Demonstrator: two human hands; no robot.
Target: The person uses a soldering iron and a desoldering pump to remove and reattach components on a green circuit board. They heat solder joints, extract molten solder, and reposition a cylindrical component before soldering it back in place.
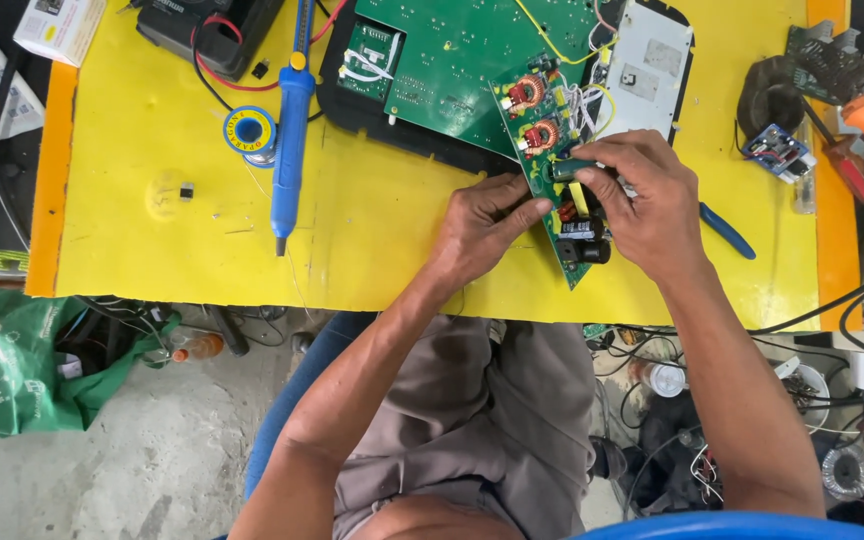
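Two hands work one small green circuit board [559, 190], which lies tilted on the yellow tabletop [372, 230] against a larger green board [472, 50]. Its copper coils and black capacitor appear seated, with work still under way mid-board. Right hand [642, 205] pinches a small component there, grip narrow; left hand [487, 225] steadies the board's edge, fingers closed on it, with a blue desoldering pump [290, 120] lying idle well apart.

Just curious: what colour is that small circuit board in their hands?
Green circuit board, seen in the head view.
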